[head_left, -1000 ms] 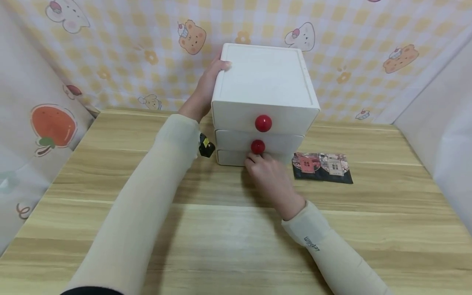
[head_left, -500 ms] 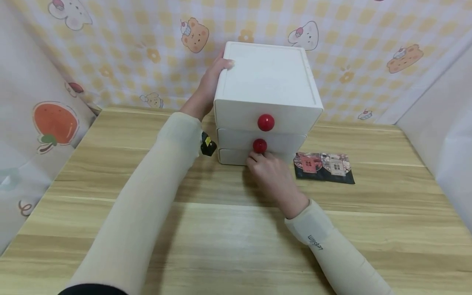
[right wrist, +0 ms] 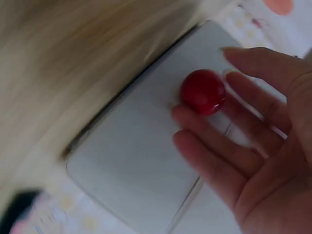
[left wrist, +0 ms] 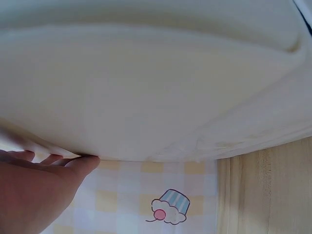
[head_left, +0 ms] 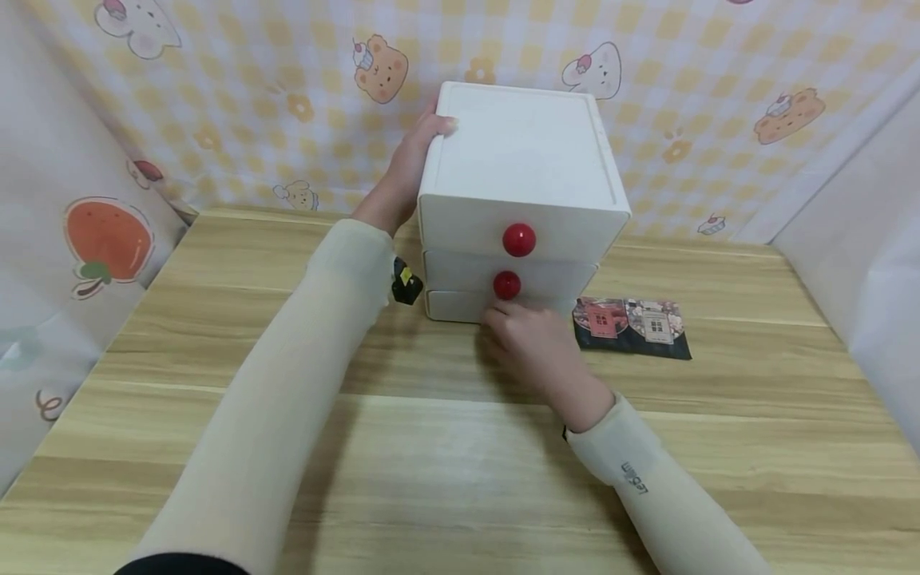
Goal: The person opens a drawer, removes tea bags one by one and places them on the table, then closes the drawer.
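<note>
A white cabinet of stacked drawers (head_left: pixel 528 148) stands on the wooden table, with red round knobs on its front. The person's left hand (head_left: pixel 410 172) grips its rear left edge, thumb over the top; the other fingers are hidden in the head view. In the left wrist view the left hand (left wrist: pixel 48 185) lies against the cabinet's white panel (left wrist: pixel 122 97). The right hand (head_left: pixel 535 343) is in front of the bottom drawer (head_left: pixel 453 307). In the right wrist view the bottom red knob (right wrist: pixel 202 92) sits among the loosely spread fingers of the right hand (right wrist: pixel 263 141).
Two joined dark packets with printed flowers (head_left: pixel 632 327) lie on the table (head_left: pixel 446 471) to the right of the cabinet. A yellow-checked cloth (head_left: pixel 287 104) hangs close behind. White cloth walls (head_left: pixel 57 263) border both sides.
The right hand has loosened around the bottom knob, and its wrist has shifted slightly right and down. The left hand keeps its place on the cabinet. The head view has shifted slightly.
</note>
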`<state>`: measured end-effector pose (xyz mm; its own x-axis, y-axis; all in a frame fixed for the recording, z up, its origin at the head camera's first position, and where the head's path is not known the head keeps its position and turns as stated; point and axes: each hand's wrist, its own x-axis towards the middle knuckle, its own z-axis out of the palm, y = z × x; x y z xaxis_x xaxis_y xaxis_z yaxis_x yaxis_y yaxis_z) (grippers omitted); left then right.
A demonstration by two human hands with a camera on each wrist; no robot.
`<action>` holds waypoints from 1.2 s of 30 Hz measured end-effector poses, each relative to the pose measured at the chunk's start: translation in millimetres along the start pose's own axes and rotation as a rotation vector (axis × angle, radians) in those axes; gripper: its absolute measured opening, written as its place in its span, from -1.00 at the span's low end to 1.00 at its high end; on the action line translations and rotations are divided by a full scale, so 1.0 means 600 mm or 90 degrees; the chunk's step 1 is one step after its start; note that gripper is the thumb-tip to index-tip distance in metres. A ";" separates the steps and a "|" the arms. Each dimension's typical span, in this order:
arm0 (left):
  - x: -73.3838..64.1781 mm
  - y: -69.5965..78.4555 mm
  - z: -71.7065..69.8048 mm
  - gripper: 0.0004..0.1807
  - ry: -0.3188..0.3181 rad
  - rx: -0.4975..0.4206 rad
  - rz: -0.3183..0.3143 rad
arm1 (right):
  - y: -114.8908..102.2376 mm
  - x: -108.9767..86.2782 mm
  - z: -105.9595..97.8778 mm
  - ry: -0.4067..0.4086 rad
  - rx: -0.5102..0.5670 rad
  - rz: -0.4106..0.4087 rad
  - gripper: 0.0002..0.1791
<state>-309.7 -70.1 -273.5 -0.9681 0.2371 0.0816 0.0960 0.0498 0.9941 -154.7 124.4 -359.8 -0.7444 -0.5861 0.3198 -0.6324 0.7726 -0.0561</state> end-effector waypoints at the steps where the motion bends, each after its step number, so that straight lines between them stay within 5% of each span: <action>1: 0.000 0.000 0.000 -0.26 0.001 -0.002 0.001 | -0.001 -0.002 -0.003 -0.011 0.039 0.024 -0.89; 6: 0.001 -0.003 -0.001 -0.26 0.002 -0.001 -0.008 | 0.001 -0.009 -0.009 -0.025 0.200 0.127 -0.88; 11: 0.002 -0.002 0.000 -0.26 0.004 0.003 -0.014 | 0.010 -0.010 -0.013 0.010 0.269 0.180 -0.86; 17: 0.002 -0.001 0.002 -0.26 0.004 0.012 -0.005 | 0.023 -0.011 -0.023 0.015 0.289 0.261 -0.82; 23: 0.003 -0.003 0.004 -0.25 0.003 0.010 0.004 | 0.034 -0.012 -0.016 -0.072 0.309 0.316 -0.56; 28: 0.003 -0.003 0.003 -0.24 0.000 0.005 0.009 | 0.036 -0.007 0.002 -0.122 0.339 0.337 -0.44; 36: -0.001 -0.001 -0.001 -0.25 -0.005 -0.001 0.020 | 0.025 0.007 0.019 -0.098 0.274 0.339 -0.36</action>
<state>-309.3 -71.0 -274.1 -0.9629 0.2455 0.1122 0.1260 0.0414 0.9912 -169.7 130.8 -370.3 -0.9783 -0.2070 0.0084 -0.1777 0.8180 -0.5471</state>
